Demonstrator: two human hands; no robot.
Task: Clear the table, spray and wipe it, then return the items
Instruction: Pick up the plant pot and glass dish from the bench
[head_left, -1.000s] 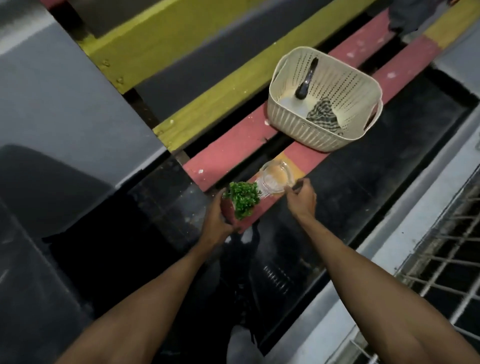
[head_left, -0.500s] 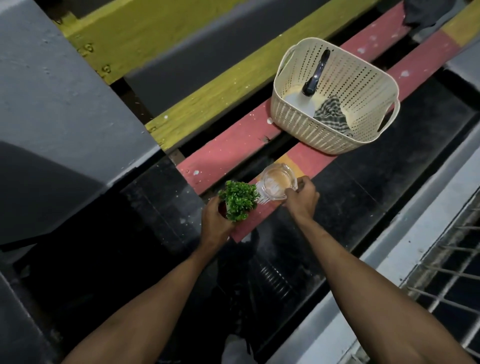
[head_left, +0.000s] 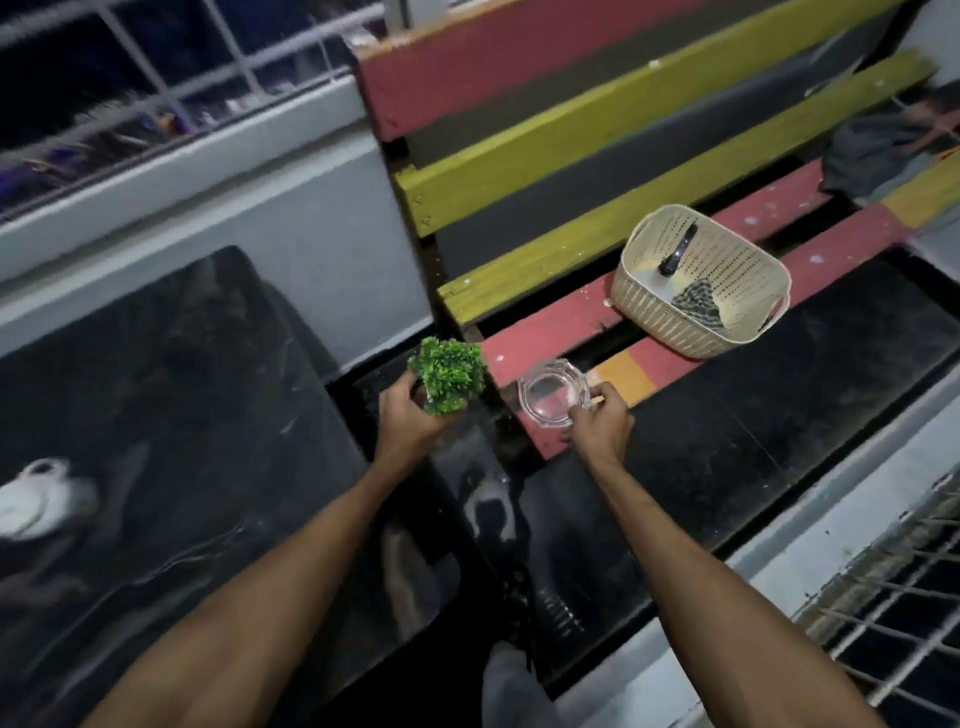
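Observation:
My left hand (head_left: 408, 423) grips a small green artificial plant (head_left: 449, 374), held in the air just left of the bench end. A clear glass ashtray (head_left: 553, 392) is pinched by its rim in my right hand (head_left: 600, 423), over the near red slat of the painted bench (head_left: 571, 312). Further along the bench stands a cream perforated basket (head_left: 654, 319) with a spray bottle's black head (head_left: 675, 254) and a checked cloth (head_left: 696, 301) inside. The dark glossy table (head_left: 171, 415) fills the left side.
A white teapot (head_left: 39, 496) sits blurred at the table's left edge. A dark bundle of cloth (head_left: 883, 156) lies at the bench's far end. Metal railings run along the top left and bottom right. The black floor between bench and wall is glossy.
The view has swung left, bringing the dark table and teapot into sight. Both hands have lifted the plant and ashtray off the bench slat and carried them left.

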